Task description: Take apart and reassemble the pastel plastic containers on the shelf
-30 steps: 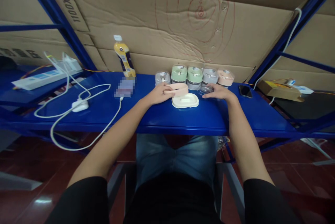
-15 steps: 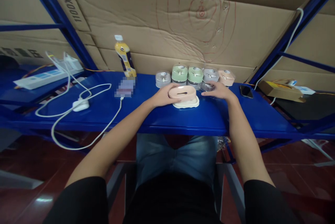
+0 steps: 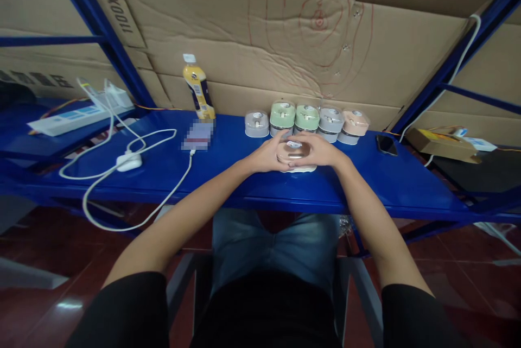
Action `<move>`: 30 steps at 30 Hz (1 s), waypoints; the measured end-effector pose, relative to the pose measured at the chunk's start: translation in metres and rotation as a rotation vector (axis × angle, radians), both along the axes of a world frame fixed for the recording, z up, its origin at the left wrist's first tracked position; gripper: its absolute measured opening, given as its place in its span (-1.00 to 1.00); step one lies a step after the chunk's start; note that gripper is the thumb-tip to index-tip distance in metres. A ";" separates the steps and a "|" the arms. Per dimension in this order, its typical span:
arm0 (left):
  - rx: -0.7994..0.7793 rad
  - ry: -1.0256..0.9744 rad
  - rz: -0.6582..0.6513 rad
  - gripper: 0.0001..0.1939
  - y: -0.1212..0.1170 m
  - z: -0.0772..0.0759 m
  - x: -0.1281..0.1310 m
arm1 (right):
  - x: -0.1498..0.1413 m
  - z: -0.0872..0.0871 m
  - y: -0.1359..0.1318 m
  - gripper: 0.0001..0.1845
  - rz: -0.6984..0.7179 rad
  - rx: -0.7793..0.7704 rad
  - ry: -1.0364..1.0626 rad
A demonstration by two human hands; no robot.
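- Head view: two bare hands close in on a pink oval box (image 3: pixel 293 151) at the middle of a blue table (image 3: pixel 260 188), just in front of a row of lidded boxes (image 3: pixel 283 114) in green, grey and pink.
- Left hand (image 3: pixel 264 156) wraps the left end, fingers curved and parted only as far as the box demands; the right hand (image 3: pixel 324 151) cups the right end, its thumb across the near side. Both have hold of the box — hidden fingertips leave the firmness of the grip impossible to tell.
- Light and stiff, by the look of it: likely thin moulded plastic, its glossy top probably slick and apt to crack under a hard squeeze. The rounded ends, low on the walls, appear the surest hold.
- Level and label-up, with a pale label (image 3: pixel 293 144) on top, the box runs its long axis left to right, roughly along the table's front edge — one end towards each palm.
- Beneath, a cream base (image 3: pixel 306 169) peeks out at the near right.
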State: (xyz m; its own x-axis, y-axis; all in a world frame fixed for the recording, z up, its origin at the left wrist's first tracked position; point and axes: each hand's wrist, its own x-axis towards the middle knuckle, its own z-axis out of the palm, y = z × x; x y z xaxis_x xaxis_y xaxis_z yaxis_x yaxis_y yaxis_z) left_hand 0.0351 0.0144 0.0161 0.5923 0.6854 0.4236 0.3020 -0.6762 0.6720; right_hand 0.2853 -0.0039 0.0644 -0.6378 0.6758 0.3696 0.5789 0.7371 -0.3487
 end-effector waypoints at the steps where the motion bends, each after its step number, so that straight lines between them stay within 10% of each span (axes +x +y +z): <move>1: 0.000 0.003 0.002 0.38 0.000 0.000 0.000 | 0.000 0.000 0.000 -0.06 0.001 -0.006 -0.005; 24: 0.140 0.072 0.045 0.11 -0.001 0.002 -0.010 | 0.006 -0.019 0.010 0.06 -0.047 -0.017 0.093; 30: 0.310 -0.225 0.495 -0.03 0.017 0.024 -0.034 | 0.039 -0.006 0.024 -0.32 -0.440 0.368 0.565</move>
